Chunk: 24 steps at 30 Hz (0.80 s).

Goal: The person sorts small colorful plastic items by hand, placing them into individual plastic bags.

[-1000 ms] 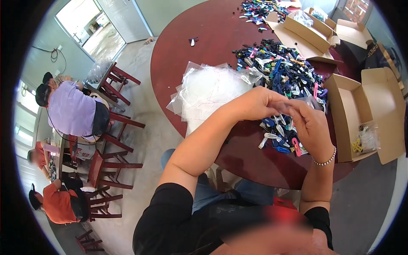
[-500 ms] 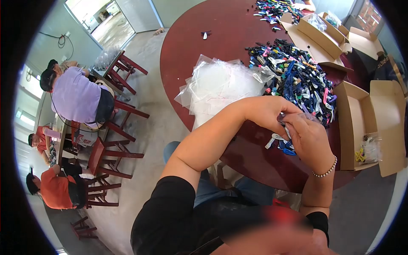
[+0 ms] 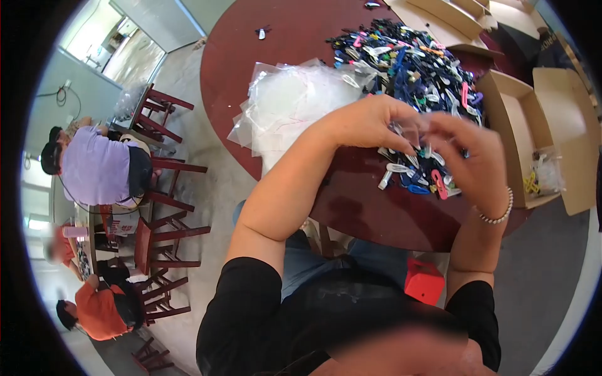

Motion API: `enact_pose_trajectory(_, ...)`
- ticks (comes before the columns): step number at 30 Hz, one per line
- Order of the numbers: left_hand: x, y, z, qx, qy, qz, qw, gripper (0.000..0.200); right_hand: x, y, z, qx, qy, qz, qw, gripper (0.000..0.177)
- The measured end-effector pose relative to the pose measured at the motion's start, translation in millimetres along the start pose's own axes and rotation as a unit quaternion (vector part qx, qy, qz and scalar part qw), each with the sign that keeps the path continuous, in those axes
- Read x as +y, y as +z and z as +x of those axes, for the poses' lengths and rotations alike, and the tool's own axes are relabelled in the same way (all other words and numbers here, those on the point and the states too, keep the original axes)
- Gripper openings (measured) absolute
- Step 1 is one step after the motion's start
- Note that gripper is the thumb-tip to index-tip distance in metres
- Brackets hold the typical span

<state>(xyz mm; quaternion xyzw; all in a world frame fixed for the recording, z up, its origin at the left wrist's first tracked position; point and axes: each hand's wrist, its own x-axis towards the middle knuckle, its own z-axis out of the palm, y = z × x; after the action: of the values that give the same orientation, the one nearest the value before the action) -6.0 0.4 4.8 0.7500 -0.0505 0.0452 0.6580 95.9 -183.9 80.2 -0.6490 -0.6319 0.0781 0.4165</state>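
My left hand [image 3: 384, 124] is closed on a small clear plastic bag [image 3: 410, 134], thumb below and fingers above. Close beside the bag, my right hand [image 3: 471, 153] is curled and smeared by motion; whether its fingers grip anything I cannot make out. Beneath both hands lies a pile of snap hair clips [image 3: 407, 69], mostly black, navy and white. A few clips sit nearer me, among them a pink hair clip [image 3: 439, 183] and a blue one [image 3: 418, 188]. Left of the pile is a loose stack of flat clear bags [image 3: 295, 103].
Everything lies on a round dark red table [image 3: 235, 47]. An open cardboard box [image 3: 523, 119] at the right holds a bag with yellow items. Another open box [image 3: 458, 19] is behind. People sit at a side table on the left, near red wooden stools [image 3: 144, 247].
My right hand has moved apart from my left and its fingers have loosened. The bag between them shows more, and a pink clip is now visible below. The whole view has shifted.
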Motion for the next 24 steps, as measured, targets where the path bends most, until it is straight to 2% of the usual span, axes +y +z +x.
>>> enact_pose_trajectory(2, 4, -2, 1, -0.020, -0.008, -0.015, 1.000, 0.036, 15, -16, -5, 0.095, 0.025, 0.081, 0.992, 0.017)
enact_pose_trajectory(4, 8, -4, 1, 0.000, -0.014, 0.040, 0.999, 0.036, 17, -38, -8, 0.121, 0.066, 0.079, 0.987, 0.021)
enact_pose_trajectory(5, 8, -4, 2, 0.001, -0.011, 0.017, 1.000, 0.036, 24, -43, -13, 0.125, 0.074, 0.074, 0.987, 0.021)
enact_pose_trajectory(7, 7, -4, 2, -0.003, -0.010, 0.018, 1.000, 0.036, 40, -50, -25, 0.091, 0.150, 0.060, 0.983, 0.023)
enact_pose_trajectory(8, 6, -5, 2, 0.004, -0.010, 0.022, 1.000, 0.036, 46, -53, -34, 0.094, 0.153, 0.054, 0.982, 0.023)
enact_pose_trajectory(10, 2, -5, 3, 0.008, -0.003, -0.003, 1.000, 0.036, 60, -54, -54, -0.054, 0.202, -0.040, 0.977, 0.028)
enact_pose_trajectory(13, -1, -6, 3, 0.020, 0.011, -0.007, 1.000, 0.035, 87, -52, -91, -0.045, 0.251, -0.121, 0.959, 0.036)
enact_pose_trajectory(16, -1, -4, 4, 0.019, 0.003, -0.013, 1.000, 0.035, 105, -44, -109, -0.023, 0.252, -0.140, 0.957, 0.042)
enact_pose_trajectory(17, -1, -3, 4, 0.015, 0.005, -0.005, 1.000, 0.035, 114, -40, -110, -0.019, 0.212, -0.138, 0.967, 0.043)
enact_pose_trajectory(20, 1, -1, 5, 0.017, -0.003, 0.000, 1.000, 0.035, 106, -24, -92, -0.005, 0.246, -0.123, 0.961, 0.042)
enact_pose_trajectory(22, 1, -1, 5, 0.024, -0.013, -0.003, 1.000, 0.036, 112, -15, -85, 0.011, 0.221, -0.152, 0.963, 0.037)
enact_pose_trajectory(24, -1, -2, 5, 0.025, -0.012, -0.015, 0.999, 0.036, 110, -9, -78, 0.021, 0.246, -0.213, 0.945, 0.031)
